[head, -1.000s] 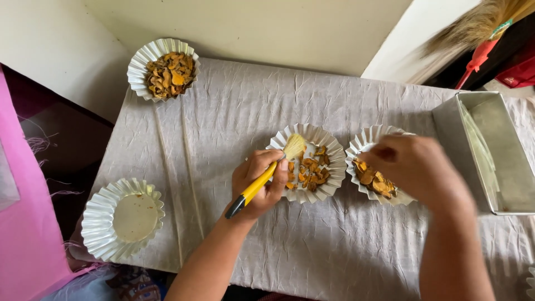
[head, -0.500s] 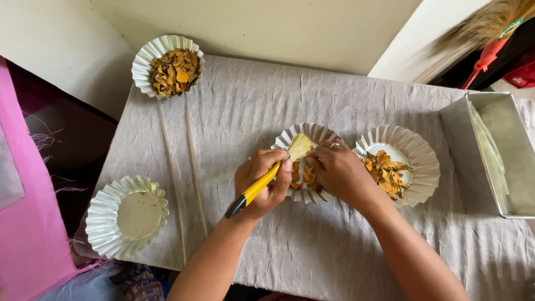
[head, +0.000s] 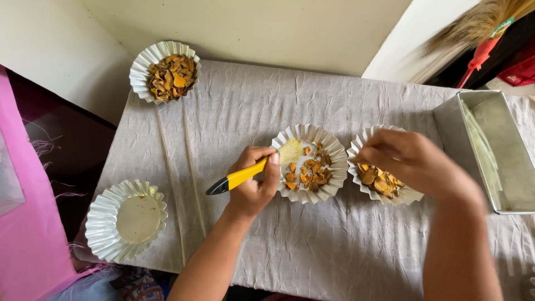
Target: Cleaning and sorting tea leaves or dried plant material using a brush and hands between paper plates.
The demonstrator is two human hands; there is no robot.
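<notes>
At frame centre the left hand [head: 253,187], fingers closed round a yellow-handled brush [head: 251,174], should sweep lightly over the middle fluted tray [head: 320,139], while the right hand [head: 409,159], fingertips pinched into the right-hand tray [head: 362,146], steadies it.

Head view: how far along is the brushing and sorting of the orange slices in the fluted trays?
Done-looking: the far fluted tray is heaped with slices. In hand: the left hand holds a yellow-handled brush with its bristles in the middle tray, which holds a few slices; the right hand is over the right tray, partly filled. Left: the near-left tray holds no slices, and the metal tin shows none.
</notes>
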